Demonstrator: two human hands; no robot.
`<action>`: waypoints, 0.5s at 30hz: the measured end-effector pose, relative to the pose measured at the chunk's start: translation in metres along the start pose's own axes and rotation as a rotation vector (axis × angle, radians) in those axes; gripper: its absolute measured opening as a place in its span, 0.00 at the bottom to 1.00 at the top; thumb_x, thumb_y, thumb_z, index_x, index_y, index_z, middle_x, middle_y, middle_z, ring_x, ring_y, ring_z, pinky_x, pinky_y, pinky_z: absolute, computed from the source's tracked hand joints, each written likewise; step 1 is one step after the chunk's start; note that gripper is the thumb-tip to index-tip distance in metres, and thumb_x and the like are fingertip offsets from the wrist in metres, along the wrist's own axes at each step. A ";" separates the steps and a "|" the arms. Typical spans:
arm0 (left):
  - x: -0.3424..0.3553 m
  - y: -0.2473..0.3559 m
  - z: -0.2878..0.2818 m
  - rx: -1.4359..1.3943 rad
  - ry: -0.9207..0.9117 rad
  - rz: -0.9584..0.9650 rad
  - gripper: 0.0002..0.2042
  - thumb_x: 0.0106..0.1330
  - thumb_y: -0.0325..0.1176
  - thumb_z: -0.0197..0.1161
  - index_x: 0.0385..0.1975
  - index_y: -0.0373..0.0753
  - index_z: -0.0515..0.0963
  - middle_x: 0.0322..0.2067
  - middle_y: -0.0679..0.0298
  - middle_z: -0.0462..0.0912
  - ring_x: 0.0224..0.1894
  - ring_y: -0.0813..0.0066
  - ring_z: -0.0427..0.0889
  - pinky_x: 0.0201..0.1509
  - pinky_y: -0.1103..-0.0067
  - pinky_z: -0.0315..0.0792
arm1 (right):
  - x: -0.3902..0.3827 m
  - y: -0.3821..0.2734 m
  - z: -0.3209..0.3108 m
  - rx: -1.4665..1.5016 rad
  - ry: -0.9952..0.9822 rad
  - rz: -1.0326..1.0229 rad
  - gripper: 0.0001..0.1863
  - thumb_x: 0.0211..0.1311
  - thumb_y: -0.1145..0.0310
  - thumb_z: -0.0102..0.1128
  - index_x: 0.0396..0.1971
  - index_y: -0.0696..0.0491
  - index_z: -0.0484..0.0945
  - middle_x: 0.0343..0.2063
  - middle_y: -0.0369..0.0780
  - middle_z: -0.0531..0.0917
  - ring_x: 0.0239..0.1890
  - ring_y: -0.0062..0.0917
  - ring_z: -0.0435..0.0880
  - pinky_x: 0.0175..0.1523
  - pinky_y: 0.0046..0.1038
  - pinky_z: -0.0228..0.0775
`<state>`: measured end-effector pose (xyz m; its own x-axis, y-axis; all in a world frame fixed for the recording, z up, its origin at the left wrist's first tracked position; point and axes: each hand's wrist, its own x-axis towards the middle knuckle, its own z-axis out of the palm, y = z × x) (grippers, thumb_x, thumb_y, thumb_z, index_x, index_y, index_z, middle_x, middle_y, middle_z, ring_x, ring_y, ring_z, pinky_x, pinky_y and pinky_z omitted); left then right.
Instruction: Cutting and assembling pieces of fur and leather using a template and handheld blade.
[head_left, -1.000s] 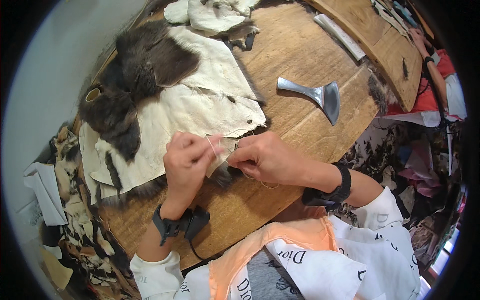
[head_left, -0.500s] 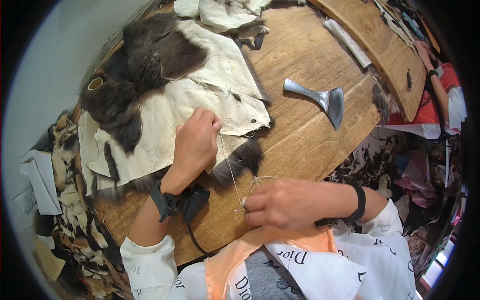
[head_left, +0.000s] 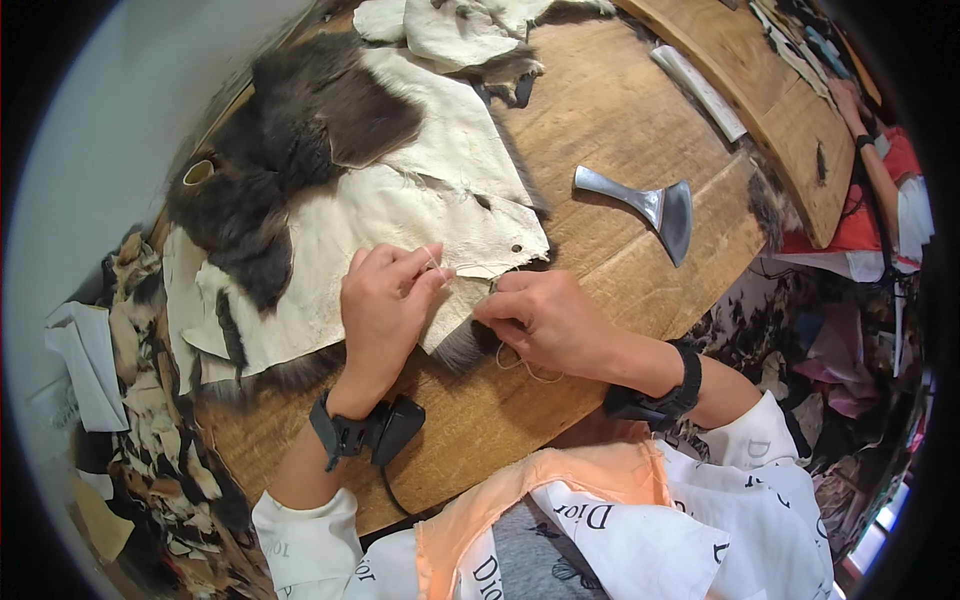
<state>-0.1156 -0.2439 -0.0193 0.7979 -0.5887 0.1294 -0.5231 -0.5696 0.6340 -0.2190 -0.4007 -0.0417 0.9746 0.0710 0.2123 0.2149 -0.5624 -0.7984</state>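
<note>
While stitching along the lower edge of the pale fur pelt (head_left: 380, 215) at centre frame, keep the seam pinned flat on the round wooden table (head_left: 600, 130). Left hand (head_left: 380, 310): thumb and forefinger pressed together, pinching the hide edge and, apparently, the thin thread (head_left: 520, 365) just above it. Right hand (head_left: 545, 320): fingertips pressed together at the same edge, seemingly on a needle, though too small to tell for sure; hands almost touching. Loose loop of thread lying on the wood just below the right hand. Best handled, judging from this, by drawing the thread slowly so the loop does not knot, keeping the left pinch close beside the stitch point, and taking small bites through the skin side, away from the dark hair fringe (head_left: 460, 350) poking out below. Risk of catching fur in the stitch or tearing the thin edge if pulled hard. Metal fan-bladed tool (head_left: 650, 200) lying well apart at right of centre, untouched; tape roll (head_left: 197, 172) at the table's left rim; black wrist straps (head_left: 365, 432) on both forearms.
</note>
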 end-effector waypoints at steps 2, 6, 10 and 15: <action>0.006 -0.002 0.004 -0.077 -0.126 -0.039 0.07 0.53 0.33 0.62 0.29 0.40 0.81 0.22 0.64 0.73 0.30 0.69 0.71 0.33 0.75 0.63 | -0.005 0.000 -0.007 -0.063 0.011 -0.002 0.07 0.41 0.78 0.61 0.24 0.53 0.79 0.18 0.38 0.74 0.21 0.31 0.76 0.25 0.29 0.67; 0.010 -0.005 0.009 -0.028 -0.214 -0.052 0.06 0.56 0.34 0.59 0.27 0.40 0.79 0.26 0.64 0.74 0.33 0.66 0.72 0.37 0.72 0.62 | -0.021 -0.011 -0.039 -0.169 0.013 -0.052 0.08 0.41 0.77 0.62 0.25 0.52 0.80 0.16 0.37 0.72 0.19 0.28 0.75 0.22 0.28 0.65; 0.012 -0.018 0.008 0.084 -0.181 0.112 0.05 0.55 0.28 0.59 0.30 0.34 0.75 0.24 0.61 0.72 0.26 0.73 0.72 0.29 0.79 0.65 | -0.032 -0.031 -0.085 0.280 -0.317 -0.148 0.06 0.42 0.77 0.59 0.25 0.53 0.79 0.17 0.37 0.75 0.19 0.29 0.75 0.24 0.27 0.66; 0.023 -0.001 0.004 -0.441 -0.336 0.146 0.08 0.51 0.27 0.66 0.32 0.37 0.80 0.28 0.64 0.79 0.21 0.79 0.74 0.24 0.83 0.67 | -0.053 -0.023 -0.098 0.335 -0.168 0.116 0.09 0.40 0.80 0.59 0.26 0.54 0.80 0.16 0.36 0.75 0.18 0.23 0.75 0.23 0.21 0.63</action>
<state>-0.0982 -0.2595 -0.0199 0.5502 -0.8343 0.0361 -0.3890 -0.2178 0.8951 -0.2821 -0.4724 0.0211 0.9844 0.1722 0.0369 0.0844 -0.2769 -0.9572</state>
